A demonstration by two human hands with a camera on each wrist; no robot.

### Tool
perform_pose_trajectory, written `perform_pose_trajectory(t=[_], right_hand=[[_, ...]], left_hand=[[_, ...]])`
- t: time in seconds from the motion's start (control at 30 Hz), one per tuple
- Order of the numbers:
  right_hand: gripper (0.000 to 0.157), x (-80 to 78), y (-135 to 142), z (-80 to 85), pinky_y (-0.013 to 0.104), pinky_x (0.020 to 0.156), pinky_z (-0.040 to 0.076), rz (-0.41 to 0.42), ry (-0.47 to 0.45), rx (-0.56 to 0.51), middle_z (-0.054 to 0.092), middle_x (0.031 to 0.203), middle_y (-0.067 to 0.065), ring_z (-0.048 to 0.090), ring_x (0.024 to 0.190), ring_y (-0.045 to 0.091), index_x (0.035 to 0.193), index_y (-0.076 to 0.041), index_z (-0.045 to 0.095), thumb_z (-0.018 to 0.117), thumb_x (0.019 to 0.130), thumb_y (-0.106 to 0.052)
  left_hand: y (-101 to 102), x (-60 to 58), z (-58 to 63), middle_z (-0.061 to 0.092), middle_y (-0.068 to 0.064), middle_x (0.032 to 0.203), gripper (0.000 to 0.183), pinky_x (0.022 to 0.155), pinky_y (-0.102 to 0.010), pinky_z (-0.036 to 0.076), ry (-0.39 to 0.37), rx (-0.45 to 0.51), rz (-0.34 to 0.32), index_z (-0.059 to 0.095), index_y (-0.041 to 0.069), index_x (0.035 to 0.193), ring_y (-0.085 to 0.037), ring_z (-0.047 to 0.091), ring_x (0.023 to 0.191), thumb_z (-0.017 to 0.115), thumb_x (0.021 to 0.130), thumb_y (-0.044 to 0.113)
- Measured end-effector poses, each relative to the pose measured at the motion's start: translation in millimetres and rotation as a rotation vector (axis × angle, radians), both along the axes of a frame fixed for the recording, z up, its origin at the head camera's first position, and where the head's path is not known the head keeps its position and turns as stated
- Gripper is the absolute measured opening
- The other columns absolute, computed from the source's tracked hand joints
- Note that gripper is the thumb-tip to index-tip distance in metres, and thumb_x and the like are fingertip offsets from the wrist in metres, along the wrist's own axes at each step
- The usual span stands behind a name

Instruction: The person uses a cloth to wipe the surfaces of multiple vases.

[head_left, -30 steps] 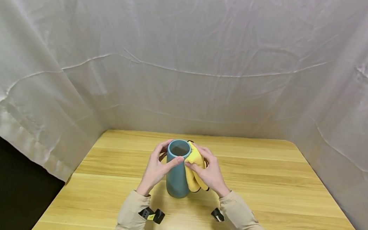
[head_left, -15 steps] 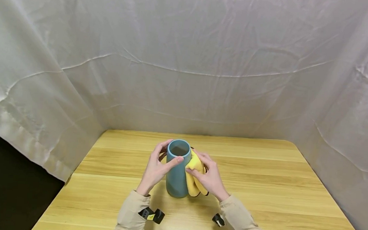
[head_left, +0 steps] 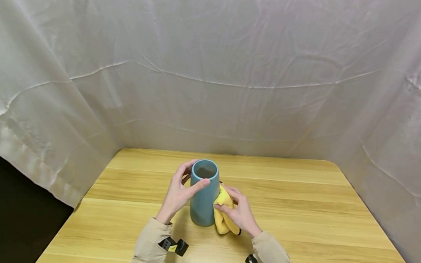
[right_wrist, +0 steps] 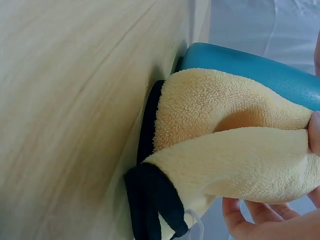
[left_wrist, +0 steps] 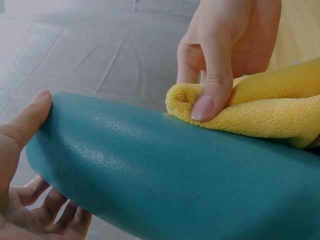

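A blue-teal vase [head_left: 203, 205] with an open top stands upright on the wooden table. My left hand [head_left: 178, 194] grips it near the rim, thumb across the front and fingers behind. On its right side my right hand [head_left: 241, 212] pinches a folded yellow cloth [head_left: 223, 220] against the wall of the vase, about halfway down. In the left wrist view the thumb presses the fluffy cloth [left_wrist: 270, 112] onto the vase's smooth side [left_wrist: 150, 160]. The right wrist view shows the cloth [right_wrist: 240, 160] hanging in folds, with a dark edging [right_wrist: 155, 200] close to the tabletop.
The light wooden table [head_left: 317, 218] spreads out on both sides of the vase. Grey-white curtains [head_left: 233, 108] enclose the back and sides. A dark area [head_left: 10, 211] lies beyond the table's left edge. Small black devices [head_left: 181, 247] sit at both wrists.
My right hand has slid the yellow cloth down along the vase's right side, from near the rim to around mid-height. The left hand and the vase stay in place.
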State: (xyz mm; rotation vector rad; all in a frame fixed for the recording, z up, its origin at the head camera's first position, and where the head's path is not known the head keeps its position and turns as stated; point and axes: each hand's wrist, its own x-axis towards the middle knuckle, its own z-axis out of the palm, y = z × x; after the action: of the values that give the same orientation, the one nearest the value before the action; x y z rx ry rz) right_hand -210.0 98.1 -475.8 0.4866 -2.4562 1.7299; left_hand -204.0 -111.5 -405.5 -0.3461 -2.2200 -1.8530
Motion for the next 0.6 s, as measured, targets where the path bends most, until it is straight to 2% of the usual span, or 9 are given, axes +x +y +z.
perform_pose_trajectory(t=[0.37,0.6], right_hand=[[0.061,-1.7,1,3.8,0.029,0.094,0.052,0.028,0.051,-0.006,0.064,0.135,0.013,0.061,0.118,0.028,0.141,-0.012,0.06,0.082,0.084,-0.015],[0.059,-4.1,-2,27.5,0.027,0.09,0.053,0.046,0.148,-0.055,0.064,0.133,0.015,0.061,0.112,0.022,0.141,-0.011,0.059,0.08,0.086,-0.012]], left_hand=[[0,0.7,0.3,0.06,-0.008,0.133,0.063,0.116,-0.053,0.039,0.002,-0.005,0.001,0.054,0.018,0.141,-0.029,0.053,0.126,0.082,0.085,0.02],[0,-0.2,-0.2,0.06,-0.009,0.134,0.064,0.115,-0.055,0.04,0.022,-0.012,0.001,0.053,0.017,0.142,-0.028,0.054,0.125,0.082,0.084,0.021]])
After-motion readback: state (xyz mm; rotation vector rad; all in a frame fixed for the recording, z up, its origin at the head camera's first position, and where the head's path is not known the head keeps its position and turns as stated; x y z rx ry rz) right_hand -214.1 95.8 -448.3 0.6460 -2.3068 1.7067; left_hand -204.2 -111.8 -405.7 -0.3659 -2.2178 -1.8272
